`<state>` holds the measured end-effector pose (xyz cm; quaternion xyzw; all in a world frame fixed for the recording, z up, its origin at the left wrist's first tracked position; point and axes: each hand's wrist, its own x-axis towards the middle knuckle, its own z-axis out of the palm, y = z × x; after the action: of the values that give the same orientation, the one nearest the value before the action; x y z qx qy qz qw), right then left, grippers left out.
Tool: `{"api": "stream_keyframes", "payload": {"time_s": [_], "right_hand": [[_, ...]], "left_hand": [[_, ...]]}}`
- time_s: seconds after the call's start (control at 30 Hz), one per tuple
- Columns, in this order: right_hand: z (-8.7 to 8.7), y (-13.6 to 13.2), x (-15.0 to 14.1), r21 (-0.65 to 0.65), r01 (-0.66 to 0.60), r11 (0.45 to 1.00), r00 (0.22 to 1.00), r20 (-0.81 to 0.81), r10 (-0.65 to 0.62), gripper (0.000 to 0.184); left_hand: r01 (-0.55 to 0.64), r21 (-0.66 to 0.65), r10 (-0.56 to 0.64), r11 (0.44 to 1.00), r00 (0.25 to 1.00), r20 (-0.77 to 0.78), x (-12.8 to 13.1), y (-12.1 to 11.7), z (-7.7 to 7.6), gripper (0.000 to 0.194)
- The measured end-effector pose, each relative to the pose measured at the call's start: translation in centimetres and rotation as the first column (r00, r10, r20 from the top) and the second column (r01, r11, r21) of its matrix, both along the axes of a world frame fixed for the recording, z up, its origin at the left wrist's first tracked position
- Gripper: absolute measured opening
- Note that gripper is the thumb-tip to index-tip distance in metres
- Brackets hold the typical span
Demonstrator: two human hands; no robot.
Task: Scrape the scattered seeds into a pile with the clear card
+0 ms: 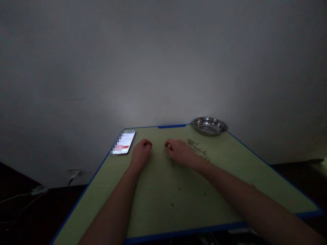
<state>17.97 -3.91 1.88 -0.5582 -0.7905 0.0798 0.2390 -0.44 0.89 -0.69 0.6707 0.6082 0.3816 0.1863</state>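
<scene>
My left hand (pixel 142 151) rests on the light green table (pixel 153 197), its fingers curled in and pressed together. Across a small gap, my right hand (pixel 178 151) is closed too, thumb against bent fingers. Whether anything small sits in either hand cannot be made out. Many small dark bits, like seeds or peppercorns (pixel 195 146), lie scattered just beyond and to the right of my right hand. A few single dark specks (pixel 172 205) lie nearer to me, between my forearms.
A shallow round metal bowl (pixel 210 127) stands at the far right corner. A phone with a lit screen (pixel 125 143) lies at the left edge. Blue trim borders the table, and a pale wall (pixel 163 68) rises behind it. A plug and white cables (pixel 38 190) are at lower left.
</scene>
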Motion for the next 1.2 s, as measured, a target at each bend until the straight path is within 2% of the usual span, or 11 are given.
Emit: {"api": "stream_keyframes", "payload": {"time_s": [0.23, 0.4, 0.53, 0.63, 0.77, 0.83, 1.2], "right_hand": [[0.0, 0.4, 3.6, 0.002, 0.049, 0.999, 0.999, 0.017, -0.049, 0.023], [1.6, 0.2, 4.6, 0.024, 0.042, 0.999, 0.999, 0.005, -0.042, 0.018], [3.5, -0.5, 5.8, -0.041, -0.058, 0.997, 0.996, 0.061, 0.060, 0.015], [4.0, -1.4, 6.6, -0.130, -0.147, 0.981, 0.979, 0.120, 0.163, 0.014], [3.3, -2.3, 6.7, -0.195, -0.233, 0.953, 0.950, 0.161, 0.266, 0.014], [2.8, -2.2, 6.4, -0.203, -0.239, 0.950, 0.944, 0.181, 0.276, 0.013], [1.8, 1.5, 5.4, -0.140, -0.114, 0.984, 0.951, 0.270, 0.148, 0.017]], "left_hand": [[-0.012, -0.018, 0.011, 1.000, 1.000, -0.021, 0.4, -0.3, 0.5, 0.019], [-0.008, -0.012, 0.008, 1.000, 1.000, -0.017, 0.3, -0.2, 0.4, 0.020], [-0.010, -0.011, 0.010, 1.000, 0.999, -0.034, 0.3, -0.3, 0.4, 0.021], [-0.013, -0.014, 0.013, 1.000, 0.999, -0.041, 0.4, -0.4, 0.5, 0.020], [-0.010, -0.023, 0.009, 1.000, 0.999, -0.038, 0.4, -0.4, 0.5, 0.019], [-0.011, -0.011, 0.010, 1.000, 0.999, -0.048, 0.4, -0.3, 0.5, 0.019], [0.002, -0.010, -0.002, 1.000, 0.998, -0.060, 0.2, -0.1, 0.2, 0.021]]}}
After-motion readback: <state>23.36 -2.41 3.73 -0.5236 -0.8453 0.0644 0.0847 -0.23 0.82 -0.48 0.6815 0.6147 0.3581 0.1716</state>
